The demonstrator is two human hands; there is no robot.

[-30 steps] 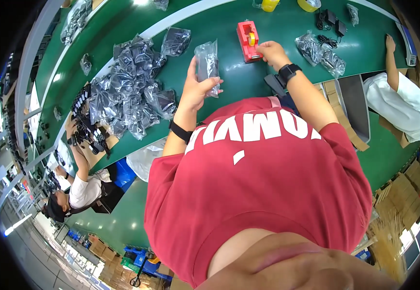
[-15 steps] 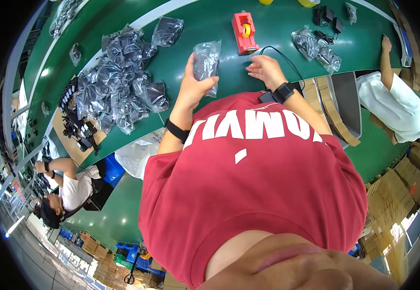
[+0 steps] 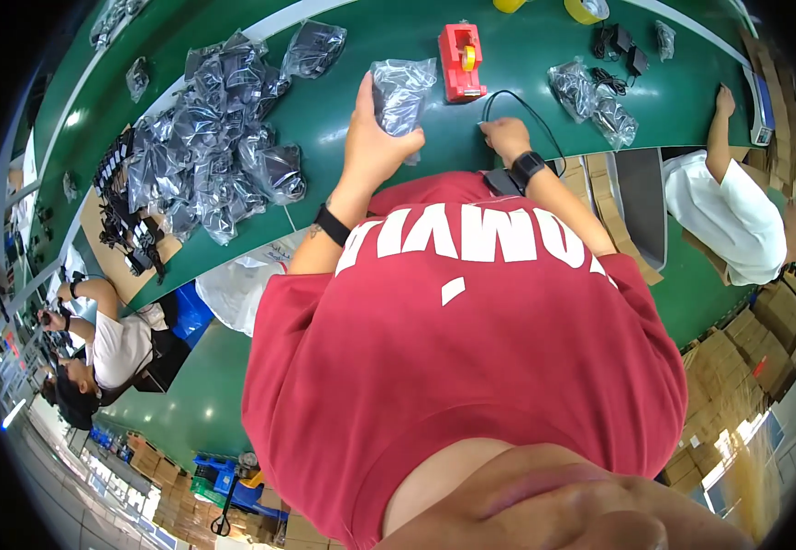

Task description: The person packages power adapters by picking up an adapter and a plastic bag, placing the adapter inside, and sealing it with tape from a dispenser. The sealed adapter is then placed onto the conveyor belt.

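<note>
My left hand (image 3: pixel 375 137) is closed round a clear plastic bag (image 3: pixel 403 92) with a dark item inside, held above the green table. What the item is cannot be made out through the creased film. To the right, my right hand (image 3: pixel 508 139) has its fingers drawn together at the end of a thin black cable (image 3: pixel 531 108), which loops up and back past the wrist. A red tape dispenser (image 3: pixel 462 62) with a yellow roll stands just beyond my right hand.
A large heap of bagged dark items (image 3: pixel 214 137) covers the table's left side, with black connectors (image 3: pixel 127 220) on cardboard beside it. Farther right lie more bagged pieces (image 3: pixel 590 101) and black adapters (image 3: pixel 618 46). One co-worker (image 3: pixel 737 211) sits at right, another (image 3: pixel 114 339) at left.
My right hand has gone from open, spread fingers to closed at the cable's end. The bag in my left hand has been raised slightly and turned.
</note>
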